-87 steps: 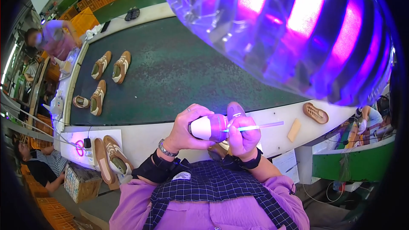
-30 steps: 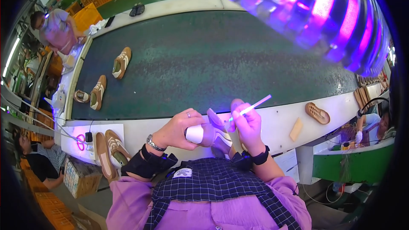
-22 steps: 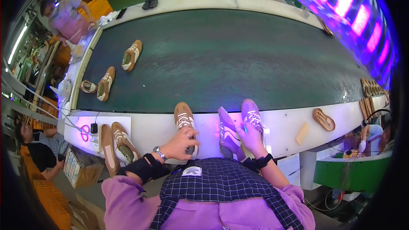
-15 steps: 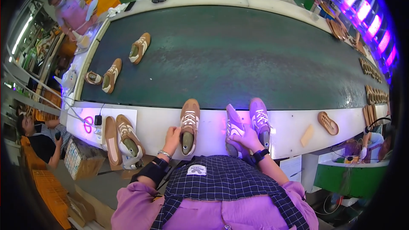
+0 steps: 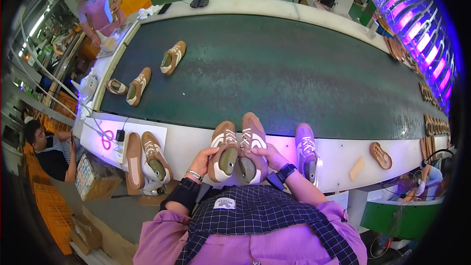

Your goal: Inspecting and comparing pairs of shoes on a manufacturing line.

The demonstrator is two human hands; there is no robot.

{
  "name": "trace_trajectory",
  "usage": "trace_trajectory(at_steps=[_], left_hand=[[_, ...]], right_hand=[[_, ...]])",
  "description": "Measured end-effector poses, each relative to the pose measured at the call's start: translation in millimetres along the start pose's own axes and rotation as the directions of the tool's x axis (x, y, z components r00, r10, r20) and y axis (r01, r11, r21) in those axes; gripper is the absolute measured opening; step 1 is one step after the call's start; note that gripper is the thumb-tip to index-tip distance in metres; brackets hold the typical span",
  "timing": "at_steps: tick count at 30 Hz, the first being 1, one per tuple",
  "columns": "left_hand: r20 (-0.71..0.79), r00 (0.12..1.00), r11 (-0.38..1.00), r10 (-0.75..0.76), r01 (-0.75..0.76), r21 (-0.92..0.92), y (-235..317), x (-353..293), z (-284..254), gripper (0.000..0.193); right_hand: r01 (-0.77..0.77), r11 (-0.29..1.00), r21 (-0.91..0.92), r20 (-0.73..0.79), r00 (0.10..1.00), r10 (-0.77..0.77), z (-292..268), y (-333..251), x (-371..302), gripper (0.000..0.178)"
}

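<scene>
Two tan shoes (image 5: 239, 149) sit side by side at the bench edge, toes toward the green belt (image 5: 274, 68). The left hand (image 5: 200, 159) cups one heel, the right hand (image 5: 272, 157) the other, seemingly to line them up. A third shoe (image 5: 306, 151) lies just right of the right hand.

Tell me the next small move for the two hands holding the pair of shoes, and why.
Probably slide the two tan suede sneakers forward onto the dark green conveyor belt. The left hand and right hand grip their heels side by side on the white ledge, toes already at the belt's edge.
</scene>
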State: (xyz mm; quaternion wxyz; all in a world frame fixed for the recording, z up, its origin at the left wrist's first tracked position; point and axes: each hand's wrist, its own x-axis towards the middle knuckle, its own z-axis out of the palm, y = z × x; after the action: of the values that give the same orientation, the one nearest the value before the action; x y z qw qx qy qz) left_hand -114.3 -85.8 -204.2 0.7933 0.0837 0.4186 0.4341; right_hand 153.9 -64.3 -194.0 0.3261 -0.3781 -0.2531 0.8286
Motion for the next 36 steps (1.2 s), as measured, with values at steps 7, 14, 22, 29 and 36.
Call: trace_trajectory(at_steps=[7, 14, 22, 29, 36], left_hand=[[0.268, 0.962, 0.963, -0.044, 0.112, -0.246, -1, 4, 44, 0.038], [0.265, 0.944, 0.926, 0.195, -0.088, -0.367, 15, 9, 121, 0.048], [0.159, 0.955, 0.935, 0.248, -0.193, -0.298, 4, -9, 147, 0.053], [0.068, 0.977, 0.927, 0.200, -0.167, -0.337, -7, -3, 140, 0.053], [0.041, 0.978, 0.925, 0.205, -0.180, -0.333, -9, -5, 142, 0.053]], right_hand=[[0.052, 0.929, 0.366, 0.024, 0.998, -0.066, 5, -23, -34, 0.049], [0.435, 0.786, 0.439, -0.173, 0.900, -0.401, 21, -71, -77, 0.057], [0.667, 0.695, 0.269, -0.477, 0.719, -0.505, 24, -76, -103, 0.042], [0.681, 0.674, 0.287, -0.545, 0.695, -0.469, 25, -59, -99, 0.035], [0.689, 0.666, 0.285, -0.561, 0.683, -0.467, 24, -58, -94, 0.033]])
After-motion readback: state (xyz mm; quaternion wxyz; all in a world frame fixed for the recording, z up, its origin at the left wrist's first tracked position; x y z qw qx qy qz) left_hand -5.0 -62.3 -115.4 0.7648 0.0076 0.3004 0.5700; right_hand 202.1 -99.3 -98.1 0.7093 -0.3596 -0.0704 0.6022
